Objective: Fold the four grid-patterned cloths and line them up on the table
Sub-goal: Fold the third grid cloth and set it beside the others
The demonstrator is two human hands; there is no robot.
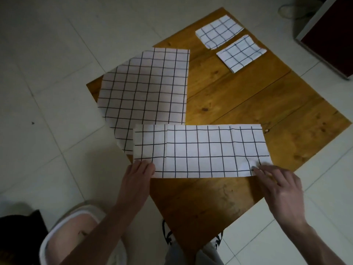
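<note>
Cabinet cropped at frame edge

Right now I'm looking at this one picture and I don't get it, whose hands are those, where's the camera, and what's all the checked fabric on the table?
There is no machine here. A person wears a camera on the head, so the single picture looks down at their own two hands. The left hand and right hand each hold a near corner of a long folded cloth, a strip lying on the wooden table. Behind it, a larger cloth lies mostly open, hanging over the table's left edge. At the far side, two small folded cloths sit side by side, already finished.
</note>
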